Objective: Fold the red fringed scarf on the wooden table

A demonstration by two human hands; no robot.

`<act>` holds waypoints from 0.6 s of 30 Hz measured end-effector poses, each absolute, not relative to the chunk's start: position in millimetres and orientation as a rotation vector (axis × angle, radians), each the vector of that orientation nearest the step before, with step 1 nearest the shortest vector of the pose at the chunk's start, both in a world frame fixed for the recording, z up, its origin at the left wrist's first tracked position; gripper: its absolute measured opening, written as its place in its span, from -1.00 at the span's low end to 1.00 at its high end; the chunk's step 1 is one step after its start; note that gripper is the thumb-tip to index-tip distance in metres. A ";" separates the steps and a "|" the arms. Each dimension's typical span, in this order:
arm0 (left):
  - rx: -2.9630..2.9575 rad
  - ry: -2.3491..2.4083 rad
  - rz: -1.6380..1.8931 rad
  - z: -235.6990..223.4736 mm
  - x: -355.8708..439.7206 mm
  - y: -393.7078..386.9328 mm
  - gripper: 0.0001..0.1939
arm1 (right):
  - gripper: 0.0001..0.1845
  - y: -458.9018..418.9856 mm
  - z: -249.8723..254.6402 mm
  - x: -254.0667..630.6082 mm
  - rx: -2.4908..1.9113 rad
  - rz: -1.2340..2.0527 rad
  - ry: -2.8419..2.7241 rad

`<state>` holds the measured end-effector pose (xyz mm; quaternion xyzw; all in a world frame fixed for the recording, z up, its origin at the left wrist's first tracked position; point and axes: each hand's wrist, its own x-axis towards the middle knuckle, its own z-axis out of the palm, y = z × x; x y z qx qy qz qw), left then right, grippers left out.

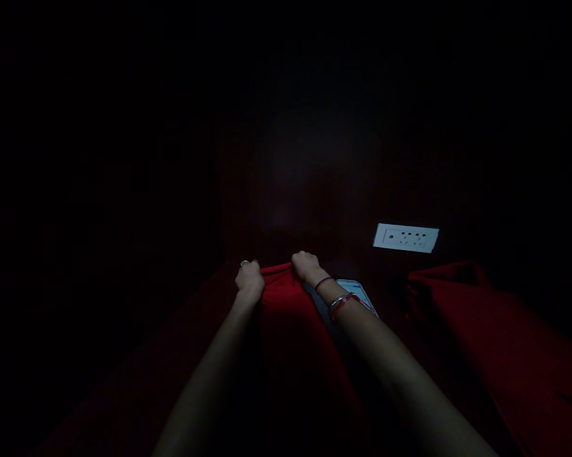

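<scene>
A piece of red cloth (290, 317) is stretched between my two hands, its far edge pulled taut. My left hand (250, 279), with a ring on one finger, is closed around the left end of that edge. At the right end, my right hand (306, 265) grips the same edge in a fist. Bracelets (341, 303) circle my right wrist. Just beyond the right forearm lies a phone (355, 292) with its screen lit, partly covered by the arm. Greyish fabric (320, 303) shows between the red cloth and the right forearm. The cloth's near part fades into darkness.
The scene is very dark. On the dark back wall, a white socket panel (406, 238) is mounted at right. Another heap of red cloth (499, 343) lies on the right. A dark reddish surface (171, 343) extends to the left, its limits hard to see.
</scene>
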<state>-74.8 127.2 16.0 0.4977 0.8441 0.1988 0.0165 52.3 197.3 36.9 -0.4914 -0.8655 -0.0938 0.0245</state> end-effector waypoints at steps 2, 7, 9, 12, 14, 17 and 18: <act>1.547 2.618 0.608 18.9 -74.0 125.9 -0.71 | -0.66 197.9 35.3 51.7 -1.523 -0.286 -2.679; 1.526 2.499 0.502 28.2 -75.8 124.9 -0.67 | -0.71 200.0 32.8 55.0 -1.559 -0.233 -2.683; 1.507 2.491 0.460 31.9 -76.5 124.2 -0.59 | -0.70 198.9 34.0 58.2 -1.581 -0.168 -2.676; 1.478 2.535 0.431 39.1 -75.9 120.3 -0.52 | -0.56 193.4 35.3 67.6 -1.573 -0.044 -2.623; 1.480 2.561 0.429 44.7 -74.8 116.4 -0.50 | -0.41 187.3 32.6 77.2 -1.547 0.041 -2.562; 1.521 2.601 0.421 50.2 -72.9 112.2 -0.51 | -0.30 176.6 22.2 93.4 -1.494 0.152 -2.472; 1.552 2.603 0.414 50.2 -72.3 111.9 -0.52 | -0.29 173.2 18.1 98.0 -1.479 0.184 -2.453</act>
